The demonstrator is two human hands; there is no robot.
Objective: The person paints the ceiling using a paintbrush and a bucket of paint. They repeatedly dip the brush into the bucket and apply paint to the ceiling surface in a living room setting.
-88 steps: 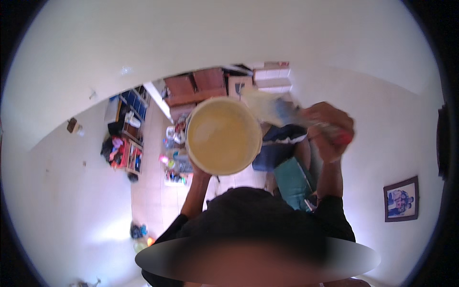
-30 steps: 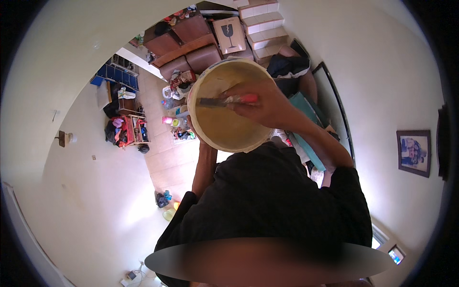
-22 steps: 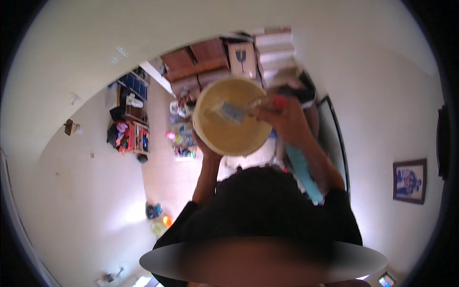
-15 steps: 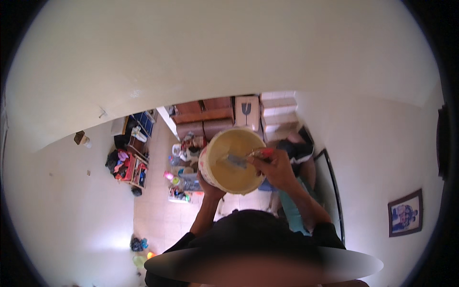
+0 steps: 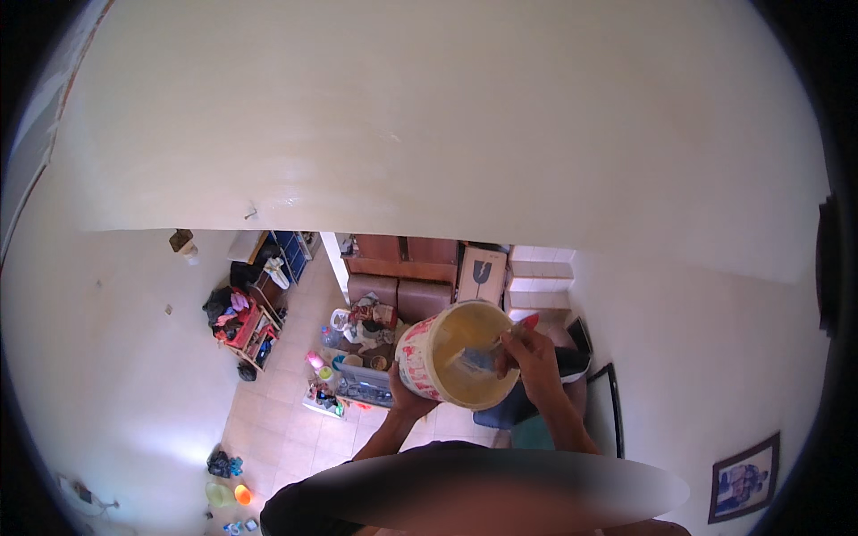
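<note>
While the bucket point(image 5: 418, 362) is supported at its side by the left hand point(image 5: 407, 398), its mouth is tilted toward the right hand point(image 5: 531, 355). A red-handled brush point(image 5: 480, 359) is gripped by the right hand, its head placed inside the bucket, just left of that hand. Beyond the left hand, a brown sofa point(image 5: 424, 299) is noted; a framed picture point(image 5: 744, 481) is hung well to the right.

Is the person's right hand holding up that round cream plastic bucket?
No, the left hand supports the bucket, while the right hand grips a flat paintbrush with a red-ended handle.
</note>
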